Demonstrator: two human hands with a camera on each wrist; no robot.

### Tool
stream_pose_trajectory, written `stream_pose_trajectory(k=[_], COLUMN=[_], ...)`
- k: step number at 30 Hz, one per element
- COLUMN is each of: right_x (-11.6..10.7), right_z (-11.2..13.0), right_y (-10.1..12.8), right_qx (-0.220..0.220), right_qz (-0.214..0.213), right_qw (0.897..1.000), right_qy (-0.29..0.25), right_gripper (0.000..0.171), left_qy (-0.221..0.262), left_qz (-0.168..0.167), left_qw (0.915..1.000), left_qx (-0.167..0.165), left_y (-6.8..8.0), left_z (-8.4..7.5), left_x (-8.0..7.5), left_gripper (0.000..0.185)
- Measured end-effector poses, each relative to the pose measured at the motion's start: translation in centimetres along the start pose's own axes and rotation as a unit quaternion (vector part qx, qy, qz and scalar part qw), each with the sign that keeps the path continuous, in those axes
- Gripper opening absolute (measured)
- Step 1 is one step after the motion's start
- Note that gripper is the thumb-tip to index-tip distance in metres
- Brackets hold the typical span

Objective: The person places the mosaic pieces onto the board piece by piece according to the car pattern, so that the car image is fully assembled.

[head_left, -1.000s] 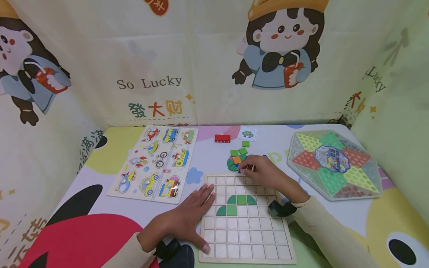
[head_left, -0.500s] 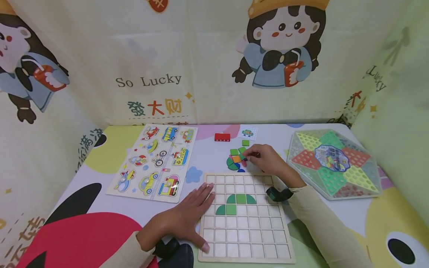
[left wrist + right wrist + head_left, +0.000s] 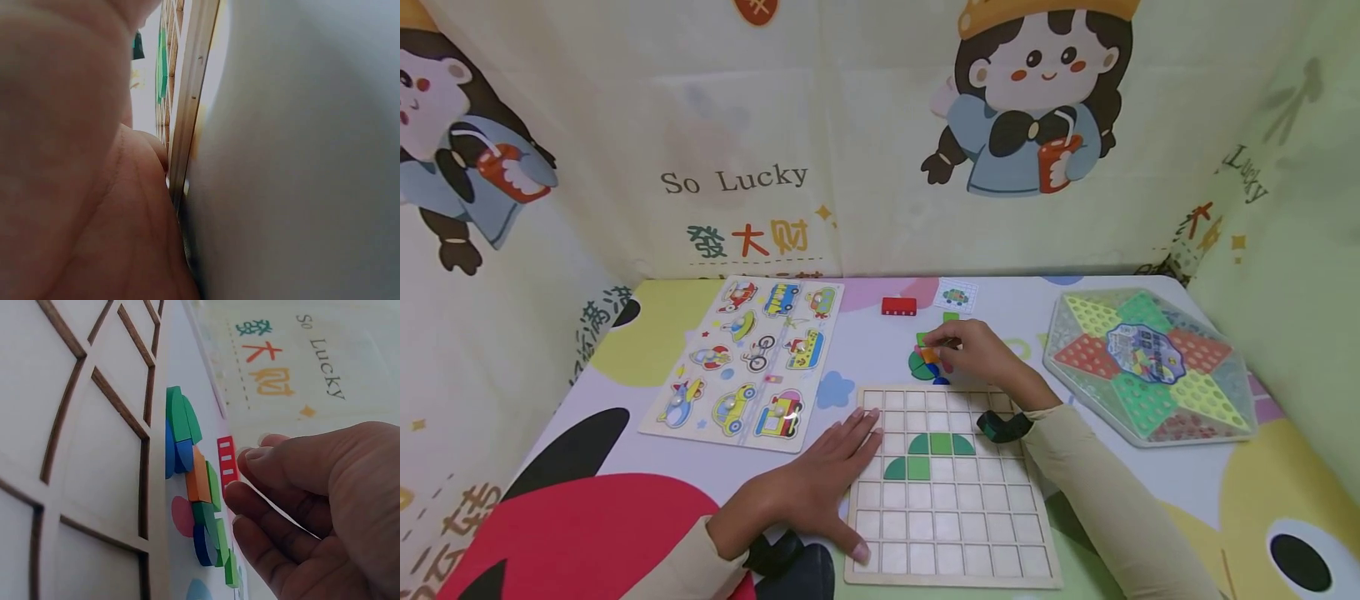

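My left hand [image 3: 812,487] lies with spread, straight fingers along the left edge of a wooden grid board [image 3: 955,533]; its palm fills much of the left wrist view. Green squares [image 3: 941,445] and green quarter-round pieces [image 3: 896,470] sit in the board's upper cells. Beyond the far edge, my right hand [image 3: 981,354] hovers over a small pile of coloured pieces, partly covering it. In the right wrist view its fingers are loosely bent beside the pile, with no piece visible between them. An orange square [image 3: 198,475], green pieces [image 3: 179,415] and a pink piece [image 3: 182,515] show there.
A vehicle picture puzzle board [image 3: 745,367] lies to the left. At the right is a hexagonal clear box [image 3: 1150,367] with coloured triangles. A red block [image 3: 898,307] and a small pattern card [image 3: 956,296] lie behind the pile.
My right hand drew back rightward from the near side of the pile, then shifted left over the green pieces. The left hand stays on the board, whose placed pieces look the same.
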State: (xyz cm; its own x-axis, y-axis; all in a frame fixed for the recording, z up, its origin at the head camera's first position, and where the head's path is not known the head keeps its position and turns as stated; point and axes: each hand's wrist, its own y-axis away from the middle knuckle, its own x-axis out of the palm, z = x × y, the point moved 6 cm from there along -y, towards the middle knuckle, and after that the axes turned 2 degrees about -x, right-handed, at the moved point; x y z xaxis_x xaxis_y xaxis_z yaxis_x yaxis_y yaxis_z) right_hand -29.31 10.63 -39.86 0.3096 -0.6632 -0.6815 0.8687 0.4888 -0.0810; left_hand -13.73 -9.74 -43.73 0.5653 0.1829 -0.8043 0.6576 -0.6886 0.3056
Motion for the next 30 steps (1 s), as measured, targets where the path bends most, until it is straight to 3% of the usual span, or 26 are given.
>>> stream_pose_trajectory(k=[9,17,30], right_x=[0.4,0.8,0.8], right_z=[-0.9,-1.3,-2.0], right_y=[-0.4,-0.6,-0.7], right_qx=[0.028,0.010,0.044], right_qz=[-0.002,0.012,0.027], right_qw=[1.000,0.999,0.998], right_qy=[0.013,0.031,0.036], right_gripper=[0.023,0.020,0.022], left_qy=[-0.007,-0.008,-0.008], left_qz=[0.001,0.002,0.000], left_qw=[1.0000,1.0000,1.0000], left_qx=[-0.003,0.000,-0.002], left_y=[-0.1,-0.2,-0.1], left_z=[0.0,0.1,0.1], left_x=[0.0,0.0,0.1], left_gripper=[0.127,0.127,0.128])
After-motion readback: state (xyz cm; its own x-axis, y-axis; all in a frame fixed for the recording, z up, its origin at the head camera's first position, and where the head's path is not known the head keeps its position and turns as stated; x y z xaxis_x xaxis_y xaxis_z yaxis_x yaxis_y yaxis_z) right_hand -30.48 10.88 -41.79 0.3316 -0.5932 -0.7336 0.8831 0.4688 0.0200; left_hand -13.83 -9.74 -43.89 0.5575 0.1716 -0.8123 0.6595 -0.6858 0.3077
